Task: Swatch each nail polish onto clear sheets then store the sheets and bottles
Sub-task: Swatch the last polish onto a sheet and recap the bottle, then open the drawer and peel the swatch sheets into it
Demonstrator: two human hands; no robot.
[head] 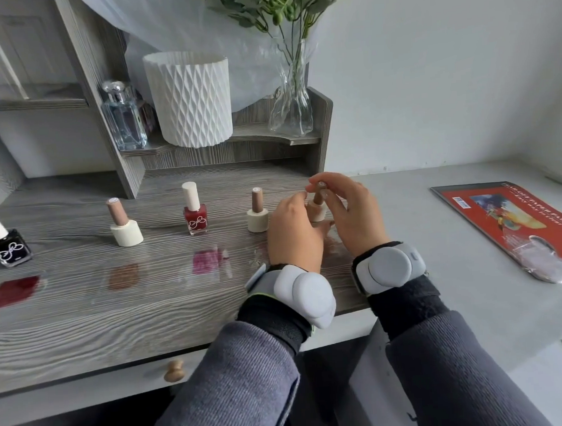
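Observation:
Several nail polish bottles stand in a row on the grey wood desk (81, 320): a black one (7, 248), a cream one with a tan cap (125, 228), a red one (195, 215), another cream one (257, 216). My left hand (292, 232) grips the base of a fifth, beige bottle (317, 208). My right hand (347, 208) pinches its tan cap from above. Clear sheets lie in front of the bottles with swatches: dark red (12, 291), brown (123, 276), pink (206, 261).
A shelf unit at the back holds a perfume bottle (123, 119), a white ribbed vase (192, 99) and a glass vase with flowers (290, 109). A red paper palette pad (513, 220) and a plastic bag (542, 261) lie on the right. A drawer knob (174, 371) sits below the desk edge.

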